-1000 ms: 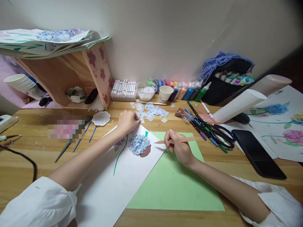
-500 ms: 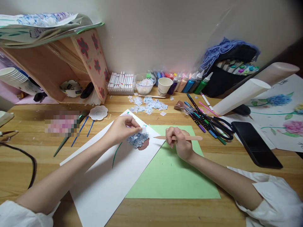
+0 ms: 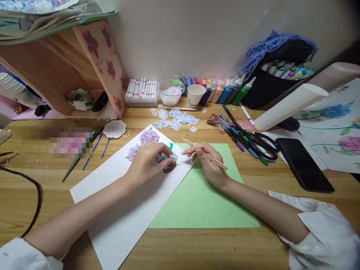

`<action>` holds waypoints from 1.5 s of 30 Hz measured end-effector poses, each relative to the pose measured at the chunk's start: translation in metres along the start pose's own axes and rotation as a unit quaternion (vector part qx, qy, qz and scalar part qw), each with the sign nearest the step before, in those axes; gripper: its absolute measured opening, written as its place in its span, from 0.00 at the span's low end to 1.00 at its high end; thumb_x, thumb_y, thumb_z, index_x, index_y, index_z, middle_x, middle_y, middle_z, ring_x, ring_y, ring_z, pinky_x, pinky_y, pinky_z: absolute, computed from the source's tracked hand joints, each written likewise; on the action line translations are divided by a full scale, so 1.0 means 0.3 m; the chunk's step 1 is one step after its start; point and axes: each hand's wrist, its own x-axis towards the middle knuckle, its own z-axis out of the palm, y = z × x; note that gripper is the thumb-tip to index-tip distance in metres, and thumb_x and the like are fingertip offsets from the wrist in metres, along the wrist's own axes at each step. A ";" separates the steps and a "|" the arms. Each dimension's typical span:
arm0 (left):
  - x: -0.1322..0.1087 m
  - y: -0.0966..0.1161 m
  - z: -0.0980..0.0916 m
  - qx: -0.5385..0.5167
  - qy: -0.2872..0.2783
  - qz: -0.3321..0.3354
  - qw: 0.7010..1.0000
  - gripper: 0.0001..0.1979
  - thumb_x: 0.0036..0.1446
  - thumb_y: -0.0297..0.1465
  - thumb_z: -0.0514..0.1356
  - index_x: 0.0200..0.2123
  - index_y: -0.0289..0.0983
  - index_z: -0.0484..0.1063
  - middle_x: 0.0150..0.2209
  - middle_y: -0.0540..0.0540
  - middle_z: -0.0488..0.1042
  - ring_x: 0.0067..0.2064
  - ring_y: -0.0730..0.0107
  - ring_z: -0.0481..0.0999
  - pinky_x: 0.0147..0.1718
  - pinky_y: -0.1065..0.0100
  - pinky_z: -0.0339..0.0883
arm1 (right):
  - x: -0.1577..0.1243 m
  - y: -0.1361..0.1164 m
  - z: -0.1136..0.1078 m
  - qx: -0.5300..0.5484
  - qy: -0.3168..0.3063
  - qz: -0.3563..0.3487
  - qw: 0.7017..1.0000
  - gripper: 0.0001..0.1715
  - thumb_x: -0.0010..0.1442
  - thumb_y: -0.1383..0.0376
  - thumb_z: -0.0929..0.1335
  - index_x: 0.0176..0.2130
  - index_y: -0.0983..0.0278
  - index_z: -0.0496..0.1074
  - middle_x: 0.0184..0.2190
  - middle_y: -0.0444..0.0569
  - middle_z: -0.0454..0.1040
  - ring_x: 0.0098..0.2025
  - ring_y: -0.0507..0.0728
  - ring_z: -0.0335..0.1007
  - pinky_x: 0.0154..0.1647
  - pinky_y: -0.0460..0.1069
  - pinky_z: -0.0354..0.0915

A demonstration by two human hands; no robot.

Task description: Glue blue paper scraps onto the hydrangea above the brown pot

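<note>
My left hand hovers low over a white sheet of paper. Its thumb and forefinger are parted beside a blue flower made of small paper bits, which the hand partly hides. A brown round patch borders that flower. Further up the sheet show a pink-purple flower and another pinkish one. In my right hand a thin pointed wooden stick is gripped like a pen, its tip up to the left. Under this hand lies a green sheet.
Torn blue-white paper scraps lie behind the sheet. A marker box, a clear bowl, a paper cup and paint bottles line the wall. Scissors, pens and a phone are at right.
My left thumb and forefinger have come apart from their pinch over the blue flower. My right hand has shifted slightly left, and the stick has turned from level to slanting.
</note>
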 end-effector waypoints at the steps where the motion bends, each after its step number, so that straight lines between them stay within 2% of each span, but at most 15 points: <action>1: -0.011 -0.001 -0.001 0.040 0.023 0.048 0.998 0.04 0.57 0.32 0.59 0.30 0.40 0.72 0.30 0.50 0.78 0.34 0.68 0.73 0.37 0.64 0.61 | 0.004 -0.008 0.003 0.010 -0.008 0.018 1.000 0.18 0.63 0.53 0.63 0.32 0.63 0.71 0.35 0.50 0.76 0.34 0.54 0.71 0.35 0.49 0.66; 3: -0.035 -0.011 -0.003 0.103 0.030 0.133 0.985 0.07 0.60 0.30 0.56 0.32 0.42 0.73 0.33 0.49 0.79 0.35 0.68 0.74 0.37 0.63 0.60 | 0.010 -0.019 0.009 0.036 -0.040 0.070 0.996 0.17 0.62 0.54 0.64 0.32 0.64 0.70 0.34 0.51 0.76 0.34 0.54 0.73 0.37 0.50 0.68; 6: -0.066 -0.037 -0.005 0.107 -0.047 0.221 0.968 0.09 0.61 0.30 0.55 0.37 0.45 0.74 0.41 0.50 0.80 0.37 0.69 0.76 0.35 0.64 0.61 | 0.016 -0.023 0.019 0.084 -0.090 0.144 0.982 0.15 0.58 0.55 0.68 0.30 0.64 0.67 0.29 0.48 0.76 0.32 0.54 0.73 0.36 0.50 0.69; 10: -0.081 -0.059 -0.003 0.046 -0.154 0.225 0.961 0.10 0.60 0.30 0.55 0.40 0.49 0.75 0.45 0.51 0.78 0.40 0.69 0.78 0.33 0.66 0.64 | 0.019 -0.020 0.029 0.124 -0.118 0.168 0.971 0.16 0.51 0.58 0.73 0.28 0.63 0.64 0.29 0.45 0.73 0.31 0.52 0.72 0.34 0.48 0.69; 12: -0.078 -0.056 -0.001 0.046 -0.168 0.211 0.962 0.10 0.60 0.31 0.55 0.40 0.49 0.75 0.45 0.52 0.78 0.40 0.69 0.78 0.33 0.66 0.64 | 0.019 -0.020 0.028 0.116 -0.109 0.157 0.975 0.18 0.49 0.60 0.74 0.27 0.63 0.63 0.29 0.44 0.72 0.29 0.51 0.70 0.33 0.48 0.68; 14: -0.070 -0.041 0.001 0.071 -0.127 0.209 0.967 0.10 0.61 0.30 0.54 0.41 0.48 0.74 0.44 0.51 0.78 0.41 0.68 0.77 0.35 0.66 0.63 | 0.020 -0.020 0.024 0.106 -0.090 0.143 0.980 0.18 0.49 0.60 0.74 0.27 0.63 0.62 0.29 0.44 0.71 0.29 0.50 0.68 0.32 0.47 0.67; 16: -0.059 -0.018 0.004 0.103 -0.039 0.181 0.977 0.09 0.61 0.30 0.53 0.41 0.44 0.72 0.42 0.47 0.78 0.42 0.66 0.75 0.38 0.64 0.61 | 0.019 -0.019 0.020 0.102 -0.073 0.130 0.984 0.18 0.49 0.60 0.74 0.27 0.63 0.62 0.30 0.43 0.71 0.29 0.50 0.68 0.33 0.47 0.66; 19: -0.042 0.020 0.008 0.103 0.035 0.072 0.992 0.08 0.63 0.32 0.51 0.39 0.39 0.69 0.38 0.44 0.76 0.41 0.63 0.72 0.39 0.62 0.59 | 0.018 -0.016 0.018 0.099 -0.060 0.110 0.987 0.18 0.48 0.62 0.75 0.27 0.63 0.62 0.29 0.43 0.71 0.31 0.51 0.69 0.34 0.47 0.65; 22: -0.029 0.042 0.013 0.038 -0.017 0.005 0.999 0.09 0.63 0.35 0.52 0.35 0.38 0.68 0.36 0.46 0.74 0.39 0.64 0.69 0.39 0.63 0.59 | 0.015 -0.015 0.022 0.083 -0.059 0.093 0.990 0.18 0.49 0.61 0.75 0.27 0.63 0.62 0.29 0.43 0.71 0.31 0.51 0.68 0.34 0.48 0.65; 25: -0.026 0.044 0.024 0.004 -0.048 -0.008 0.999 0.09 0.62 0.35 0.53 0.32 0.38 0.68 0.33 0.47 0.73 0.38 0.65 0.69 0.38 0.63 0.58 | 0.011 -0.016 0.022 0.062 -0.079 0.090 0.991 0.19 0.50 0.58 0.74 0.27 0.62 0.62 0.28 0.43 0.71 0.31 0.52 0.68 0.33 0.48 0.65; 30: -0.033 0.035 0.052 0.028 -0.053 -0.016 0.998 0.07 0.60 0.32 0.56 0.31 0.38 0.70 0.32 0.47 0.73 0.38 0.63 0.67 0.37 0.62 0.56 | 0.004 -0.008 0.004 0.001 -0.062 0.070 0.996 0.18 0.56 0.51 0.68 0.29 0.63 0.65 0.26 0.43 0.68 0.28 0.51 0.64 0.29 0.47 0.61; 33: -0.035 0.035 0.067 0.062 -0.048 -0.009 0.997 0.06 0.58 0.32 0.57 0.29 0.38 0.70 0.32 0.48 0.72 0.38 0.63 0.66 0.37 0.61 0.55 | -0.003 0.003 -0.007 0.029 -0.019 0.045 0.998 0.26 0.64 0.48 0.56 0.31 0.62 0.69 0.21 0.43 0.62 0.24 0.52 0.59 0.25 0.47 0.56; 36: -0.031 0.038 0.077 0.091 -0.037 0.002 0.995 0.06 0.57 0.30 0.56 0.28 0.38 0.70 0.31 0.47 0.72 0.37 0.63 0.65 0.36 0.61 0.54 | -0.016 0.011 -0.014 0.045 -0.007 0.005 0.999 0.31 0.65 0.47 0.54 0.26 0.62 0.69 0.19 0.44 0.61 0.21 0.52 0.55 0.24 0.48 0.54; 40: -0.016 0.040 0.085 0.118 -0.024 -0.001 0.993 0.07 0.56 0.30 0.56 0.28 0.37 0.70 0.30 0.47 0.72 0.36 0.63 0.65 0.36 0.61 0.54 | -0.028 0.017 -0.018 -0.003 -0.036 -0.026 0.999 0.34 0.65 0.48 0.52 0.18 0.62 0.64 0.17 0.44 0.61 0.18 0.51 0.52 0.22 0.49 0.52; 45: 0.004 0.038 0.092 0.146 -0.018 -0.008 0.989 0.07 0.56 0.30 0.55 0.26 0.37 0.68 0.29 0.46 0.71 0.36 0.62 0.65 0.35 0.61 0.54 | -0.025 0.015 -0.010 -0.077 -0.084 -0.033 0.993 0.31 0.68 0.52 0.52 0.21 0.62 0.64 0.19 0.44 0.63 0.20 0.51 0.57 0.26 0.49 0.55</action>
